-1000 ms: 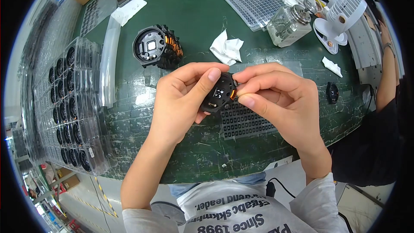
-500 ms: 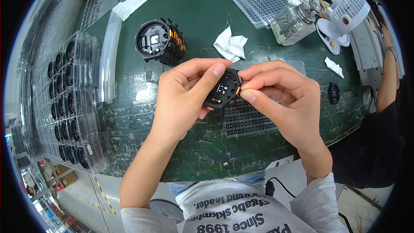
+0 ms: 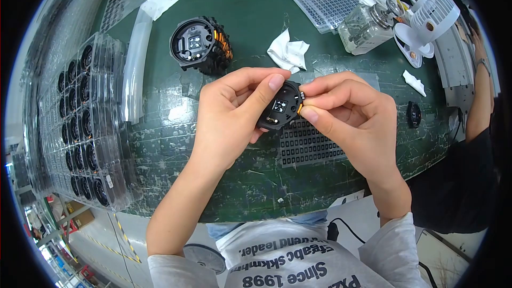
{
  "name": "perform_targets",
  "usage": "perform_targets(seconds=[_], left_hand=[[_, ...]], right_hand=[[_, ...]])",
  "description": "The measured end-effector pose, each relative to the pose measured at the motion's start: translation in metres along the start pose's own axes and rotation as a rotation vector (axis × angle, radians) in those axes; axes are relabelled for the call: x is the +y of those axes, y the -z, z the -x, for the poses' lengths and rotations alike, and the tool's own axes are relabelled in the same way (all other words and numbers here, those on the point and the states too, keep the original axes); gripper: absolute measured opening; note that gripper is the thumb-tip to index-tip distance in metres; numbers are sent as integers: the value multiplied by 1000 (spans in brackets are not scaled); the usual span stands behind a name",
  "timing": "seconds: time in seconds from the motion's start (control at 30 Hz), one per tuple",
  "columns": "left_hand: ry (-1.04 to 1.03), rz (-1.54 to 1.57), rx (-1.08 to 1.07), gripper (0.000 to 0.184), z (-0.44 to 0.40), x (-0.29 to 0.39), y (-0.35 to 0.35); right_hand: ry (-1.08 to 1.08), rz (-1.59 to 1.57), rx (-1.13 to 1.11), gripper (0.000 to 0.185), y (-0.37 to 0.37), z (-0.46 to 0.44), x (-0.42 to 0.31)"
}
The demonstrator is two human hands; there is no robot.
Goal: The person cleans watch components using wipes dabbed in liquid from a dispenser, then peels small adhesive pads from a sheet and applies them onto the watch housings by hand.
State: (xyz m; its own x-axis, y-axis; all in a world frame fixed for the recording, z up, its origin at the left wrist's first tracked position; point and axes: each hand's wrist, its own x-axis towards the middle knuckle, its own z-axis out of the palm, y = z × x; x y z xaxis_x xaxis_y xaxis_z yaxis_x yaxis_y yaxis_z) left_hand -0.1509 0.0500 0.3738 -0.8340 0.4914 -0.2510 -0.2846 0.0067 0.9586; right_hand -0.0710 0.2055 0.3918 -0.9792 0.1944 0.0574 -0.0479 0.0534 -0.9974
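A round black watch case (image 3: 286, 101) with a pale square sensor window inside is held above the green table. My left hand (image 3: 229, 114) grips its left side, thumb on top and fingers beneath. My right hand (image 3: 354, 112) pinches the right rim, beside an orange side piece and small metal buttons. Anything tiny between those right fingertips is hidden. Under the hands lies a sheet of small black squares (image 3: 312, 146). A stack of similar black and orange watch cases (image 3: 200, 48) stands beyond my left hand.
Clear trays of round black parts (image 3: 82, 128) are piled at left. A crumpled white wipe (image 3: 288, 53), a glass pump bottle (image 3: 365, 29) and a white fan (image 3: 434, 18) stand farther back. One black watch case (image 3: 414, 114) sits at right, near another person's arm (image 3: 480, 90).
The watch case and both hands have shifted slightly to the right, and the case has turned a little. Both hands keep their hold. The whole view has also moved slightly.
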Motion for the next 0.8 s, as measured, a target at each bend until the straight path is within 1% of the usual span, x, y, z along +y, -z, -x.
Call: perform_targets(seconds=[0.13,0.27,0.33,0.37,0.43,0.57,0.63,0.67,0.73,0.77,0.8], left_hand=[[10,8,-20,24,1,1,0],[9,48,-34,25,1,1,1],[14,51,-44,25,1,1,2],[4,55,-46,25,2,1,1],[-7,59,-49,25,3,2,2],[-6,30,-31,21,6,5,0],[-30,-3,-13,20,4,3,0],[-27,-37,-6,20,2,0,2],[-45,-76,-3,20,-1,0,6],[-2,-100,-66,20,0,2,8],[40,-127,-130,20,2,6,9]], right_hand=[[-88,-151,-18,10,5,-4,0],[-144,-226,-38,12,7,-6,-4],[-221,-245,-42,16,7,-6,-7],[-220,-244,-42,16,8,-7,-7],[-275,-326,-66,20,9,-7,-8],[-261,-339,-87,23,9,-7,0],[-319,-407,-127,20,12,-10,7],[-308,-401,-128,20,13,-13,10],[-377,-413,-245,26,17,-18,16],[-392,-424,-315,26,21,-20,20],[-367,-419,-311,26,25,-21,21]])
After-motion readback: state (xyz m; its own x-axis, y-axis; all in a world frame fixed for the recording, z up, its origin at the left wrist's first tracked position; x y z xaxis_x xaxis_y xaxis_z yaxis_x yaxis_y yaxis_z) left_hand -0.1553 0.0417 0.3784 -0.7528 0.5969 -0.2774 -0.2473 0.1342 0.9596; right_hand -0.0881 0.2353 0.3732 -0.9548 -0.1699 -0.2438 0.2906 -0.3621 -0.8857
